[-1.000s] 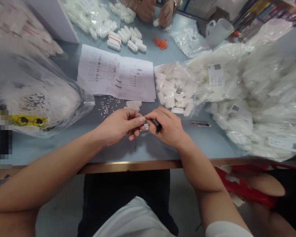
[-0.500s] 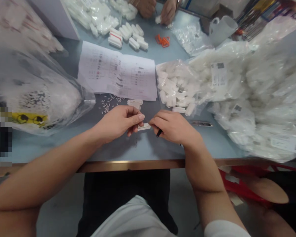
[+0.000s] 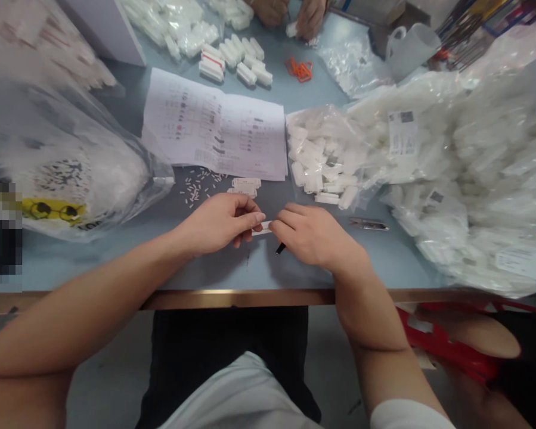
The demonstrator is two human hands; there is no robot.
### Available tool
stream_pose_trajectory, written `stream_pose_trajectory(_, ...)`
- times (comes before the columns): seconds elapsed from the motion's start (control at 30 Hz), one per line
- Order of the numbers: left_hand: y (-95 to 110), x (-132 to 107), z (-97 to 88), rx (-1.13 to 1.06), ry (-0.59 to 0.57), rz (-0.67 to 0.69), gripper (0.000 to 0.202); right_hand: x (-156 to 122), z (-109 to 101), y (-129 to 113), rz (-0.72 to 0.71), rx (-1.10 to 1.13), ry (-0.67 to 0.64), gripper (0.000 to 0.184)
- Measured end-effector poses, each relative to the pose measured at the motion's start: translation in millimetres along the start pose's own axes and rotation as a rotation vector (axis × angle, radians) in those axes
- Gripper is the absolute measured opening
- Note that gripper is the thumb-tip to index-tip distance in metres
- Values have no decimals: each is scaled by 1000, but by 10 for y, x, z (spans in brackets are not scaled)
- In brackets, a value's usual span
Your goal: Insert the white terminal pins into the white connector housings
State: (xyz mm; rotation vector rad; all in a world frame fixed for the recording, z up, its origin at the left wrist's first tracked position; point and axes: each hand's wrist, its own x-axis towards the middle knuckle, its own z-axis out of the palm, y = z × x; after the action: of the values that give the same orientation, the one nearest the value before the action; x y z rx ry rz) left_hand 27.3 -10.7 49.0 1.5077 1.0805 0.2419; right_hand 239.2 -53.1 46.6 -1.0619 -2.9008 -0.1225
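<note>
A narrow white plastic strip (image 3: 262,229) spans the gap between my two hands. My left hand (image 3: 220,221) is closed in a pinch on its left end. At the other end, my right hand (image 3: 315,234) has its fingertips on or right beside the strip. A thin black tool (image 3: 280,248) sticks out below my right fingers, which are curled round it; its kind is hidden. Just beyond my left hand lie similar flat white pieces (image 3: 246,183). Many tiny white pins (image 3: 197,189) are scattered to their left.
Printed sheets (image 3: 254,140) lie ahead. To the right are metal snips (image 3: 369,224) and clear bags of white parts (image 3: 324,152). Another large bag (image 3: 93,179) stands left. Across the table, another person's hands (image 3: 310,21) work near orange pieces (image 3: 300,70) and white blocks (image 3: 247,73).
My right fingers have shifted slightly left over the strip, covering more of it. The black tool's end points further down and left. The whole view has shifted a little.
</note>
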Motion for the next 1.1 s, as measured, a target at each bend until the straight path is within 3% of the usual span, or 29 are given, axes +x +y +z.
stream_pose_trajectory(0.3,-20,0,-8,31,0,14,22,-64,-44,71,8,83,-10,22)
stream_pose_trajectory(0.6,8,-7,1,-51,-13,-41,19,-74,-3,93,-80,86,-86,16)
stream_pose_trajectory(0.77,7,-13,1,-41,-7,-32,20,-103,8,145,-40,95,24,23)
stream_pose_trajectory(0.97,-1,-15,5,-26,-14,-31,22,-96,24,141,-39,129,-37,24)
stream_pose_trajectory(1.1,43,-32,-114,138,77,0,24,-79,65,144,109,105,91,24)
